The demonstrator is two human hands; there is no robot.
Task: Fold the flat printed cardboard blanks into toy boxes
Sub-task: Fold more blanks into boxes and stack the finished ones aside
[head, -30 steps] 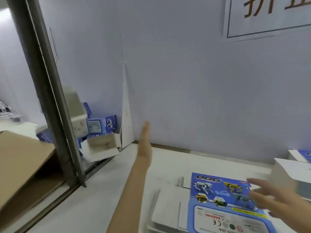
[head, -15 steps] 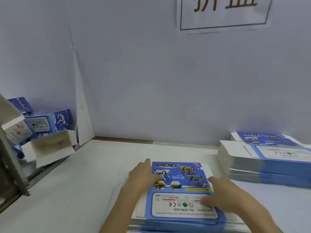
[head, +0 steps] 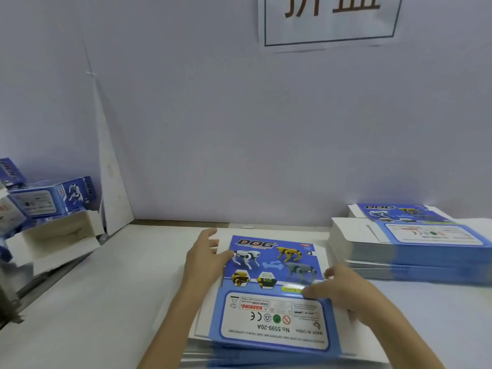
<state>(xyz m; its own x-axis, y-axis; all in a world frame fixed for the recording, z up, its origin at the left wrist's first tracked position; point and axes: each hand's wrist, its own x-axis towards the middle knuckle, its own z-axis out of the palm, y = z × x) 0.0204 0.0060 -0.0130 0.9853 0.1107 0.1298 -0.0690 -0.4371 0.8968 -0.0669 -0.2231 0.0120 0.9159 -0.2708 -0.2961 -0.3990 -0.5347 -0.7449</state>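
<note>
left hand [head: 205, 258] down from up high, now at left edge of top blank [head: 271, 288] on near pile [head: 239, 355] on table [head: 93, 302]; thumb on top, fingers straight, no pinch yet. right hand [head: 343, 288] fingers lie flat on print. best to peel just one sheet, go slow

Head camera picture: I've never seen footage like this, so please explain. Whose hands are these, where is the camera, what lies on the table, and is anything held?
There is no machine here: a person works bare-handed, and the one camera sits on their head, looking forward and down. On the white table lies a stack of flat printed blanks. The left hand touches the top blank at its left edge, and the right hand rests on its printed face. Nothing looks lifted yet. A second stack sits at the right, folded boxes are piled at the far left, and a sign hangs above.
</note>
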